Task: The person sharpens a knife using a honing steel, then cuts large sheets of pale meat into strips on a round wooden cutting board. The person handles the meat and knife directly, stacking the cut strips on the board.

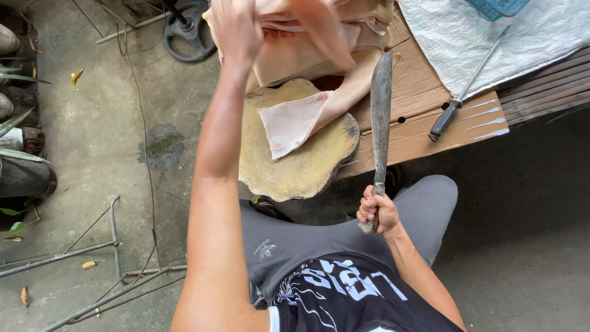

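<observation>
On the far left, some thin metal rods (pixel 92 249) lay on the concrete floor (pixel 92 141), and a few green leaves poked in from the edge. Next came the person's left hand (pixel 236 27), lifted high at the top of the picture. Its grip was closed on a big slab of pale pink meat (pixel 307 49), holding the slab up from above. A flap of the slab (pixel 292 123) hung down and rested on the round wooden chopping block (pixel 295 166). The block sat partly on a sheet of brown cardboard (pixel 424 117) and stuck out over the edge of the low worktop. The meat looked like one big piece, and no small cut pieces lay on the block or near it. So it seemed the cutting had hardly started, and most of the slab was left to chop. A little more to the right, the right hand (pixel 378 212) was down near the person's knee in grey shorts. Its grip was wrapped tight around the handle of a long, dark chopping knife (pixel 381 110). The blade pointed up and away, just beside the meat, but I could not tell if it touched. Farther right, a thin sharpening rod with a black handle (pixel 467 86) lay on the cardboard and a white woven sheet (pixel 491 43), well apart from both hands.
</observation>
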